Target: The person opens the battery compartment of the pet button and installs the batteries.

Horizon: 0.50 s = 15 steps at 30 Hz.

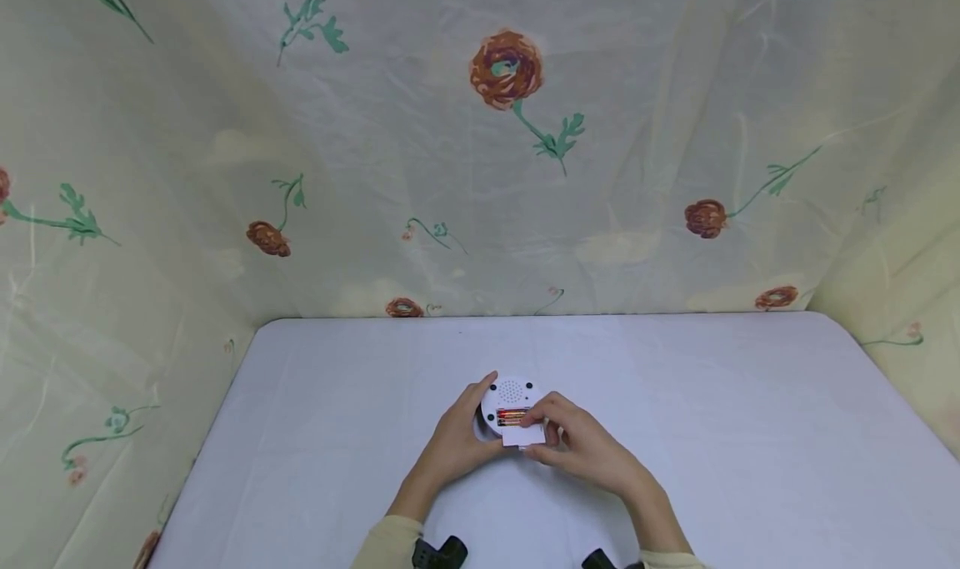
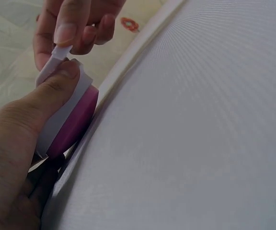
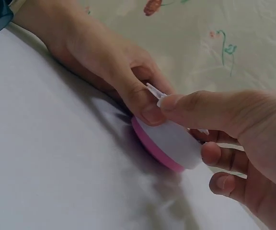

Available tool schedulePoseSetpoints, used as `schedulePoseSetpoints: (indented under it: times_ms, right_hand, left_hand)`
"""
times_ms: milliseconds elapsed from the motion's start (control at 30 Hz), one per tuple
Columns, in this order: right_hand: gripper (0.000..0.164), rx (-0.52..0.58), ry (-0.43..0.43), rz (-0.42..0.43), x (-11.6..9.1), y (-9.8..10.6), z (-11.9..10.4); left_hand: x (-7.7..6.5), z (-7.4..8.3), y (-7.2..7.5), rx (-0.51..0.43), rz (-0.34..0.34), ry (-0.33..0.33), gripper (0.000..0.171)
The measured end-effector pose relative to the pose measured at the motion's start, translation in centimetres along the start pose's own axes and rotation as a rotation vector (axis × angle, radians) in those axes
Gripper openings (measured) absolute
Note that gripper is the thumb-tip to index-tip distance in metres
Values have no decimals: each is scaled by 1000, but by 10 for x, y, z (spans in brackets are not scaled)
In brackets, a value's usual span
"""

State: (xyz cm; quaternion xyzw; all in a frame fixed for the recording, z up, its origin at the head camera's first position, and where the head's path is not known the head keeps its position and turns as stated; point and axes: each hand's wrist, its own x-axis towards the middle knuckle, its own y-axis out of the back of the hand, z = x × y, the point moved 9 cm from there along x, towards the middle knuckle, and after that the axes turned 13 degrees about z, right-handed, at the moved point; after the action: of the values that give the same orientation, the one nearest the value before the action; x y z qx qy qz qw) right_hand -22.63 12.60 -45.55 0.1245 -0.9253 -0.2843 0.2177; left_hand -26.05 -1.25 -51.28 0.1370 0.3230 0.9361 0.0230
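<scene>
A round white device [image 1: 512,390] with a pink rim [image 3: 152,147] lies in my left hand [image 1: 457,437], its back turned up. On that back are a dotted speaker grille, dark round feet and an uncovered battery compartment with reddish batteries [image 1: 510,417] in it. My left hand grips the device at its side, the thumb [image 2: 56,91] pressing near the lower edge. Between thumb and index finger, my right hand [image 1: 585,444] pinches a white battery cover [image 1: 522,436] at the compartment's near edge. Whether the cover touches the device, I cannot tell.
A white-covered table [image 1: 337,402] spreads beneath both hands. Behind it and at both sides hangs a pale curtain [image 1: 420,136] printed with flowers. Black wrist camera mounts [image 1: 441,552] show at the bottom, by the sleeves.
</scene>
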Motion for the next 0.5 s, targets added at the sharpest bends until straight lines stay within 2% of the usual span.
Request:
schedulePoseSetpoints:
  times_ms: [233,500]
  right_hand:
    - [29,-50,22,87,4,-2,-2]
    - [30,-86,-1,128,5,-4,0]
  left_hand:
    - [0,0,0,-3,-13,-13,97]
    - [0,-3,0,-21,-24,15,100]
